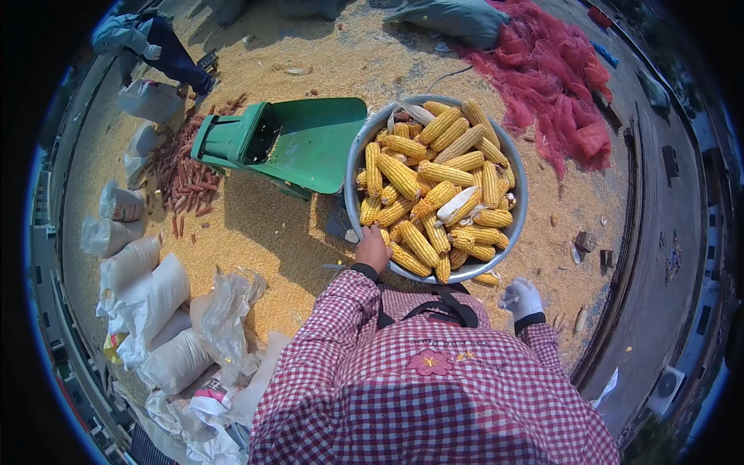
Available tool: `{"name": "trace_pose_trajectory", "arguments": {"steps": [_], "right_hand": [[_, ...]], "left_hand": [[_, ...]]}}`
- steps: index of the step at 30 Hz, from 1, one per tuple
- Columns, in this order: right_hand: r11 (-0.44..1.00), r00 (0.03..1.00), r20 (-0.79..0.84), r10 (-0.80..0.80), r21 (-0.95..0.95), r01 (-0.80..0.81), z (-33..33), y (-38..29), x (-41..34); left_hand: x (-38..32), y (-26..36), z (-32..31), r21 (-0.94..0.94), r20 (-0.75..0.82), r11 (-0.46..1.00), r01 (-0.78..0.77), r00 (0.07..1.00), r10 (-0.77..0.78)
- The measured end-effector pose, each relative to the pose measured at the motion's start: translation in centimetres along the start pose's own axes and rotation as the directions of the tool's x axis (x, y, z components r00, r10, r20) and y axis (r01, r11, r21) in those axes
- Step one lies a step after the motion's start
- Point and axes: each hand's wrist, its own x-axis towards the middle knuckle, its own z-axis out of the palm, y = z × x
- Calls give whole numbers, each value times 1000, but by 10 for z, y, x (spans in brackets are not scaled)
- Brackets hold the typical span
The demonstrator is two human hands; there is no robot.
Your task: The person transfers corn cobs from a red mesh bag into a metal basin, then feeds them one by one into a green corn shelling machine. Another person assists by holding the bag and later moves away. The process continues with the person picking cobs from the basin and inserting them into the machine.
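Note:
A large round metal basin (522,192) heaped with yellow corn cobs (399,176) stands before me, some with bits of husk on them. My bare left hand (373,250) is at the basin's near left rim, its fingertips by the cobs; its grip is partly hidden. Off the basin's near right side, my right hand (522,299) in a white glove hangs over the kernel-strewn ground, and what its fingers hold, if anything, does not show clearly. The green chute of a corn sheller (317,142) reaches from the left up to the basin's rim.
Loose kernels (256,232) cover the ground. Reddish bare cobs (189,180) lie piled left of the sheller, near white sacks (165,290). Red netting (546,87) and a filled greenish sack (459,22) lie at the upper right. Another person (154,43) bends over at the upper left.

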Motion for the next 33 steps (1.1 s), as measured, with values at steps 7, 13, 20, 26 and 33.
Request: {"name": "trace_pose_trajectory", "arguments": {"steps": [7, 13, 20, 26, 33], "right_hand": [[994, 994, -98, 43, 107, -32, 28, 45, -65], [986, 983, -172, 68, 164, -40, 7, 55, -62], [962, 995, -5, -98, -257, 94, 51, -10, 3], [445, 812, 262, -522, -729, 521, 96, -59, 45], [-13, 827, 367, -426, -916, 400, 118, -88, 93]], "left_hand": [[17, -39, -117, -579, 330, 752, 315, 934, -137], [27, -75, -183, -910, 326, 185, 372, 915, -236], [67, -91, -208, -979, 121, 93, 182, 883, -454], [105, -75, -215, -990, 134, -26, 141, 853, -505], [115, 57, -82, 242, -78, 851, -466, 865, 495]]}}
